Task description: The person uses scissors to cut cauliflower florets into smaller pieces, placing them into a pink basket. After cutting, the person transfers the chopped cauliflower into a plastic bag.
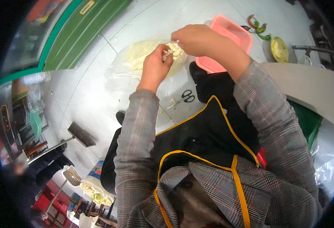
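Observation:
On the tiled floor lies a clear plastic bag [127,61] with pale cauliflower pieces [176,50] showing at its right end. My left hand [155,67] is at that end, thumb and fingers closed around a small whitish piece that looks like cauliflower. Just above and to the right, my right hand [195,40] has its fingertips bent down by the bag's end; what they hold is too blurred to tell. Behind my right wrist stands a pink plastic basket [242,35], partly hidden by the forearm. Black-handled scissors [187,96] lie on the floor nearer to me.
Red and green peppers [259,28] lie beyond the basket, beside a yellow-green bowl [279,49] of scraps. A broom [81,134] reaches in at left, with a person [50,168] behind it. A bucket [97,189] holding leafy scraps stands by my left leg.

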A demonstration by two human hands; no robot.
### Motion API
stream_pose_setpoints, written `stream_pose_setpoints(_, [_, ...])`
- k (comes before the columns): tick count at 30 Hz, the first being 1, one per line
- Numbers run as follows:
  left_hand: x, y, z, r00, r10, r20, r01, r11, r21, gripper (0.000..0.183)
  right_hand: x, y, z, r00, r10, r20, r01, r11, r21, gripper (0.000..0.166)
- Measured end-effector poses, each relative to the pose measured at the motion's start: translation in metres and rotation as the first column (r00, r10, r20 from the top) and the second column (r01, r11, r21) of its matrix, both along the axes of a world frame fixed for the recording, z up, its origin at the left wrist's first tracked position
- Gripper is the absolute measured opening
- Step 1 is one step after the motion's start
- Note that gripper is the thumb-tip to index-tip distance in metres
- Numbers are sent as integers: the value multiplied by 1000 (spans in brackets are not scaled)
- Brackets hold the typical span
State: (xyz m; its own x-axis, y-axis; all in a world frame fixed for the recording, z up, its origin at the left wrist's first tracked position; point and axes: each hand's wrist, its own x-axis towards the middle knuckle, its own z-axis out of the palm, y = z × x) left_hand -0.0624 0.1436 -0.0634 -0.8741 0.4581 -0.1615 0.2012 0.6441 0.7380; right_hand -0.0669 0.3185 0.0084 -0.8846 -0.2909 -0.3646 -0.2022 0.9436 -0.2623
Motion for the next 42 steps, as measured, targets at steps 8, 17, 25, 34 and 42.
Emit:
stream_pose_setpoints(8, [-6, -84, -21, 964, -92, 249, 200, 868, -454, 49, 28, 38, 56, 941, -308, -139, 149, 747, -647, 28])
stream_pose_setpoints(17, [55, -113, 28, 929, -360, -87, 269, 817, -510, 44, 262, 77, -225, 594, -601, 535, 803, 415, -427, 41])
stream_pose_setpoints(25, [130, -55, 27, 888, -390, 244, 431, 890, -146, 34, 394, 62, -320, 609, -491, 623, 757, 595, -271, 24])
stream_pose_setpoints(34, [146, -103, -6, 893, -363, 266, 440, 829, -345, 32, 341, 70, -244, 579, -812, 81, 808, 556, -195, 52])
stream_pose_setpoints(42, [140, -106, -16, 885, -392, 253, 461, 819, -343, 31, 368, 122, -243, 497, -857, 139, 770, 361, -526, 40])
